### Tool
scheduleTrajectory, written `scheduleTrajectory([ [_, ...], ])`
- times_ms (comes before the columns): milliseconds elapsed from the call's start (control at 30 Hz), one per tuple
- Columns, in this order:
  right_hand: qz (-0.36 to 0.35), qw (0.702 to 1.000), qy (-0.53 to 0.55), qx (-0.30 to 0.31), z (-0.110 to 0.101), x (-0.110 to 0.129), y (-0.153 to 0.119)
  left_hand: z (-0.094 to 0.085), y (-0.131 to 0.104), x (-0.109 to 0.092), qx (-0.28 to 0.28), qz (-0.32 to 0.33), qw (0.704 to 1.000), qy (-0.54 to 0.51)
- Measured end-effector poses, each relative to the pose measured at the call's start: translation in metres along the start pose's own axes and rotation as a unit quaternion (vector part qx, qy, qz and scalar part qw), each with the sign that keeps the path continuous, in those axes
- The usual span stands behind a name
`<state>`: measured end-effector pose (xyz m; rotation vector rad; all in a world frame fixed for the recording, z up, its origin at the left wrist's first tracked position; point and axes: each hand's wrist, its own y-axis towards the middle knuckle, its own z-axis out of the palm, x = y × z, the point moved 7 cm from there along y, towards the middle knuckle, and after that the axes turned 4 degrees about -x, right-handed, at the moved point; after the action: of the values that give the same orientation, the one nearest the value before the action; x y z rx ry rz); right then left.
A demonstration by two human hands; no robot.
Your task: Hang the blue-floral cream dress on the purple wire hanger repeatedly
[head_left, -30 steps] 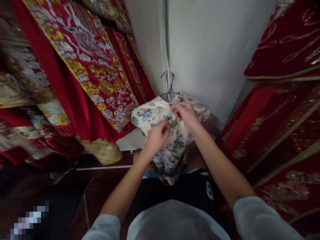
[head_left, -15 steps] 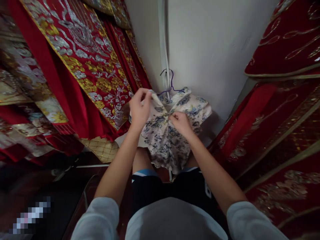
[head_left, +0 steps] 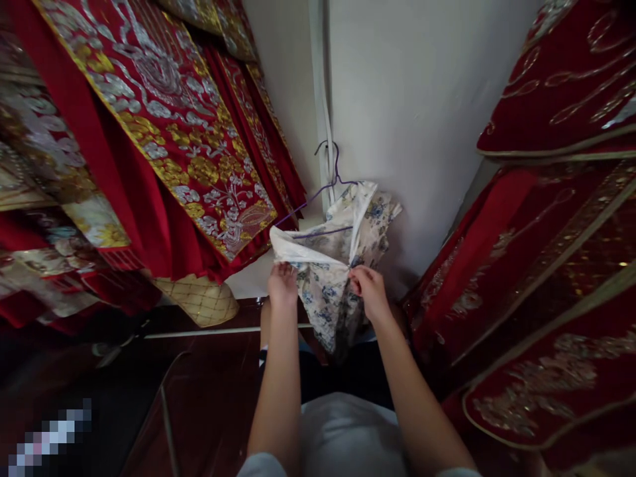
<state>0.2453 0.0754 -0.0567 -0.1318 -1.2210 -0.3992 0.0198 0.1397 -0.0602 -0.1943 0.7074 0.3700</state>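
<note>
A floral garment (head_left: 322, 291) in cream and blue hangs partly on a thin purple hanger (head_left: 336, 173) in front of the wall. The left arm of the hanger is bare, while its right end goes into the garment's shoulder. My left hand (head_left: 283, 285) has its fingers closed on the garment's left part, just below the white edge. With a pinch, my right hand (head_left: 366, 289) grips the garment at the bottom of the neck opening.
Red embroidered garments (head_left: 199, 152) hang at the left, and more red garments (head_left: 556, 265) at the right. A pale strip (head_left: 322, 79) runs down the wall (head_left: 407, 86) behind the hanger. Below lies a dark red floor (head_left: 213, 397).
My left hand has moved down, drawing the garment's left shoulder off the hanger, whose left arm now shows. My right hand has come lower and slightly right, still pinching the cloth.
</note>
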Motion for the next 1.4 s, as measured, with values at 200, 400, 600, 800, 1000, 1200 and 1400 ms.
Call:
scheduleTrajectory([
  [200, -0.001, 0.997, 0.023, -0.073, -0.036, 0.005, 0.005, 0.012, -0.043, 0.024, 0.109, 0.111, 0.939, 0.307],
  [400, 0.023, 0.988, -0.135, -0.077, -0.067, -0.018, 0.008, 0.028, -0.068, 0.034, 0.226, 0.126, 0.864, 0.431],
  [600, -0.002, 0.974, -0.218, -0.067, -0.081, -0.02, 0.016, 0.053, -0.098, 0.026, 0.279, 0.098, 0.899, 0.325],
  [800, 0.08, 0.968, -0.051, 0.231, 0.0, -0.02, -0.026, 0.068, -0.119, 0.022, 0.309, 0.126, 0.873, 0.354],
  [1000, 0.159, 0.942, -0.015, 0.295, 0.026, -0.007, -0.049, 0.043, -0.112, 0.019, 0.376, 0.061, 0.842, 0.382],
  [1200, 0.13, 0.967, -0.091, 0.199, 0.013, 0.04, 0.005, -0.015, -0.097, 0.014, 0.428, 0.02, 0.721, 0.545],
  [1400, -0.125, 0.948, -0.263, 0.124, 0.016, 0.083, 0.096, -0.017, -0.042, -0.066, 0.33, 0.224, 0.501, 0.768],
])
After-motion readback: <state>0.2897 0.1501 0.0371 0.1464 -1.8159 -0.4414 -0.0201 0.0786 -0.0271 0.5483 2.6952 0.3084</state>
